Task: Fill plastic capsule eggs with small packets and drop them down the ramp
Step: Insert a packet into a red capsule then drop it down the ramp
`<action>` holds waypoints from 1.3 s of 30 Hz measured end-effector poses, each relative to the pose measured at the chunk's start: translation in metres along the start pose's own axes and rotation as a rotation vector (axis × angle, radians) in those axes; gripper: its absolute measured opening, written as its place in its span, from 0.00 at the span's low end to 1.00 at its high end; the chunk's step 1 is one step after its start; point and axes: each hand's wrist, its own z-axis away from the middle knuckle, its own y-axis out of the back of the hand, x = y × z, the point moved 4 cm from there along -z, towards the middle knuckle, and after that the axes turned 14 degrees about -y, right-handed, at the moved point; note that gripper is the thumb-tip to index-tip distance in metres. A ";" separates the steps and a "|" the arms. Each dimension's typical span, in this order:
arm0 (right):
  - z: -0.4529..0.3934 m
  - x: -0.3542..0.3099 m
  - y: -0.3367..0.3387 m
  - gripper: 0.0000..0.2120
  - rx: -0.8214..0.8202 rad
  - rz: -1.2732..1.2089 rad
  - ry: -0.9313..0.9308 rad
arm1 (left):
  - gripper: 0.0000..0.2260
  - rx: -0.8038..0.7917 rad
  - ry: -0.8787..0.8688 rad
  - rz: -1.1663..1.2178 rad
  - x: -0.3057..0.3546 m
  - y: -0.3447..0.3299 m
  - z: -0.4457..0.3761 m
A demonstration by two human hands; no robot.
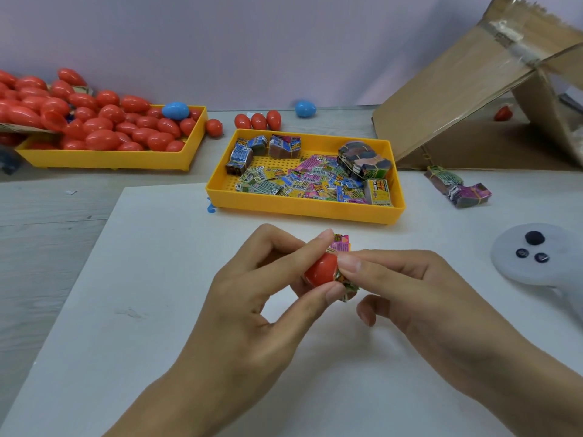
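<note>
Two yellow trays (pixel 104 160): eggs (pixel 104 138); packets (pixel 299 181). Both hands (pixel 344 279) pinch red egg half (pixel 321 271), packet (pixel 342 244).

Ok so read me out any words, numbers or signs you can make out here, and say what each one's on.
"6": seemingly a lone digit on a loose packet at the near-left of the packet tray.
Other loose packets: print and barcodes, too small to read.
Banded packet bundles: blurred, unreadable.
Packet pinched at the red capsule egg: print unreadable.
Controller: button marks too blurred.
</note>
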 end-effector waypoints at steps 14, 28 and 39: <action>0.000 -0.003 0.001 0.14 0.050 -0.023 -0.013 | 0.16 0.162 0.103 0.273 -0.009 -0.002 0.004; -0.001 0.002 0.000 0.16 -0.028 -0.099 -0.122 | 0.14 0.129 0.112 0.263 -0.009 -0.002 0.003; -0.003 0.002 0.003 0.17 -0.036 -0.207 -0.072 | 0.19 0.154 0.086 0.274 -0.009 -0.001 0.002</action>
